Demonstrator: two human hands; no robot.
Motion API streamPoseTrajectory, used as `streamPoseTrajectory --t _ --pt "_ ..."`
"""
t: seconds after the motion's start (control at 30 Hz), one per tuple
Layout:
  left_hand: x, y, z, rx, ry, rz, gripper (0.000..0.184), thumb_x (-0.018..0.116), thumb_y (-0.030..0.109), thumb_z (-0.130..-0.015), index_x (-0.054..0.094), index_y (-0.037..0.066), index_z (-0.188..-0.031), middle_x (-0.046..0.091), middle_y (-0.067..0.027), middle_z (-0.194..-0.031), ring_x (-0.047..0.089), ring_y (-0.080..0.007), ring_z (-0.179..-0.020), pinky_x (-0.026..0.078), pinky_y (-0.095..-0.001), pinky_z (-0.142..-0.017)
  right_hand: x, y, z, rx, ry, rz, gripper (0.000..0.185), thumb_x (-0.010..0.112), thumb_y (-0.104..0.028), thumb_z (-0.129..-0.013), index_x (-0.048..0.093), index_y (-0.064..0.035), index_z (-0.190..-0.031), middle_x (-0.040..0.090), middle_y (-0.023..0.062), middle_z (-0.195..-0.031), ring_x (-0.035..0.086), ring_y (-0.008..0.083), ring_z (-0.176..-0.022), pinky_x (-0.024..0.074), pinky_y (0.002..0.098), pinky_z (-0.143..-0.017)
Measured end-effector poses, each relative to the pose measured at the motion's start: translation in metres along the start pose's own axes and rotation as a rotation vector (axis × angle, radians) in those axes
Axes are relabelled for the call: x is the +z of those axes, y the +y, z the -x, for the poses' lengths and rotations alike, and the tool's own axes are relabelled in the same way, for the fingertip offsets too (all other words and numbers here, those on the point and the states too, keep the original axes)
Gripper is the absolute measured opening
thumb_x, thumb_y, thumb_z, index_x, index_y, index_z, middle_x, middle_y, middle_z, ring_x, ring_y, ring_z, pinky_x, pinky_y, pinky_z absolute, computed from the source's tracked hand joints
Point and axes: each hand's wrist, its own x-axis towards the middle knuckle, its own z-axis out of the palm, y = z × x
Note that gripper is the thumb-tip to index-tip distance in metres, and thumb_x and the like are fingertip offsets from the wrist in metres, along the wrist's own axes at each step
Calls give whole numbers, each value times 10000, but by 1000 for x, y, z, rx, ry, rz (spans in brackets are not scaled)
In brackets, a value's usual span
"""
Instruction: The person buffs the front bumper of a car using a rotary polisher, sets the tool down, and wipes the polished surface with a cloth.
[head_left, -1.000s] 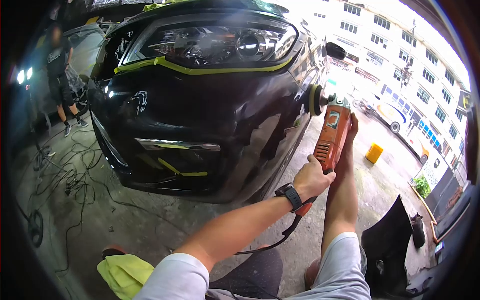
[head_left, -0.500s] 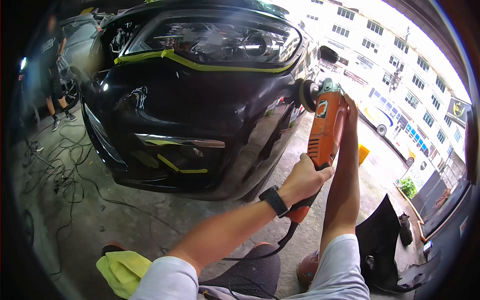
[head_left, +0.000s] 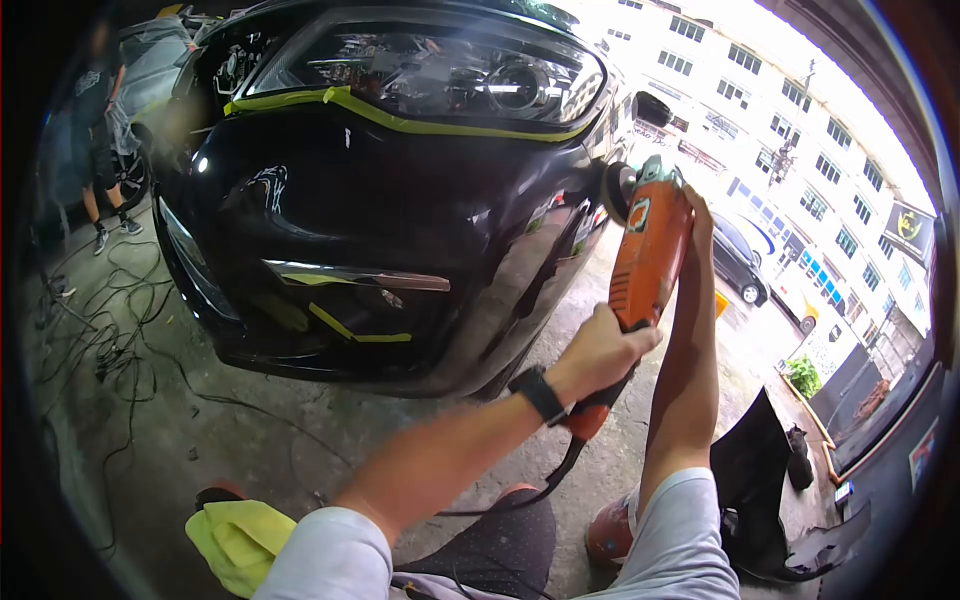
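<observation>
Your left hand point(head_left: 602, 350) is closed firmly around the rear part of the orange rotary polisher point(head_left: 650, 255), just ahead of the dark wristwatch point(head_left: 540, 395) on that wrist. Your right hand point(head_left: 701, 215) holds the tool near its metal head, from the right side; most of it is hidden behind the body, so I cannot tell how its fingers are set. The polisher slants up and away from you, with its round pad point(head_left: 617, 190) at the right-hand edge of the black front bumper point(head_left: 380, 215), a little below the headlight point(head_left: 430, 75). The pad seems to meet the paint there, though this angle does not settle whether its full face bears.

To work well here, let the right hand steer with light pressure while the left steadies the rear. The bumper curves sharply away at that edge, so tilt the tool with the curve and lead with the pad's face, not its rim. Mind the yellow-green tape point(head_left: 430, 123) along the headlight's lower edge: a spinning pad could catch its end and lift it. The power cord point(head_left: 568, 465) drops from the tool's rear toward your leg point(head_left: 500, 545); give it slack, well apart from the pad, and plant your feet on the concrete floor point(head_left: 270, 425).
</observation>
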Motion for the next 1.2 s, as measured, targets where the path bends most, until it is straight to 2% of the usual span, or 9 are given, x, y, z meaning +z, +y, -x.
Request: streamPoseTrajectory --t 0.07,0.27,0.33,0.37,0.47,0.6,0.8,0.87,1.2 --pt "7 -11 23 67 55 -13 230 731 227 -907 621 41 -986 622 -8 -775 604 -104 -667 500 -294 -628 -5 13 20 12 -47 -87 424 652 -349 -966 613 -34 -1247 690 137 -1147 681 254 -1006 556 426 -948" --pt "6 -39 29 133 163 -16 316 735 202 -909 573 21 -1111 631 -24 -866 616 -103 -747 506 -299 -665 1 22 33 -98 -14 -128 430 651 -327 -966 578 -36 -1274 664 147 -1185 671 264 -1044 565 438 -937" --pt "-9 -22 15 -69 16 -89 402 736 194 -909 535 14 -1206 648 -57 -953 630 -120 -799 515 -301 -709 8 11 23 -14 -133 -76 437 641 -355 -968 593 -29 -1256 677 153 -1143 677 270 -1014 562 433 -928" --pt "-12 -23 9 -79 -26 -70 512 750 201 -903 480 -14 -1280 649 -111 -1071 648 -150 -917 523 -315 -809 15 10 18 -58 -85 -52 433 619 -377 -977 612 -20 -1223 691 150 -1108 686 268 -980 567 415 -893" --pt "-11 -28 14 82 86 -81 556 769 206 -897 463 -51 -1283 635 -141 -1136 641 -185 -1020 511 -329 -904 26 8 22 -112 -61 -51 419 606 -382 -983 633 -15 -1184 697 145 -1081 689 260 -951 567 399 -872" --pt "-13 -27 23 193 170 -228 669 767 326 -881 408 -130 -1212 692 -233 -943 731 -303 -799 574 -368 -720 24 15 20 -212 -105 -61 405 599 -381 -986 650 -14 -1148 702 145 -1053 690 255 -941 565 392 -861" --pt "-10 -34 26 203 158 -160 671 764 324 -882 406 -139 -1211 698 -243 -946 738 -313 -814 579 -376 -737 19 16 29 -142 -148 -59 398 596 -368 -991 648 -18 -1173 699 141 -1062 685 262 -977 565 393 -856" --pt "-12 -30 23 38 47 -87 661 767 321 -881 418 -137 -1205 702 -241 -949 742 -308 -832 580 -372 -740 23 19 30 -111 5 -74 416 600 -379 -989 635 -26 -1206 693 136 -1082 679 264 -1010 566 396 -869" --pt "-20 -17 35 221 189 -262 656 777 304 -877 419 -136 -1207 708 -249 -988 744 -310 -867 581 -369 -763 52 5 35 -185 -88 -32 451 564 -413 -1001 630 -23 -1217 691 157 -1133 683 271 -1014 570 419 -890"
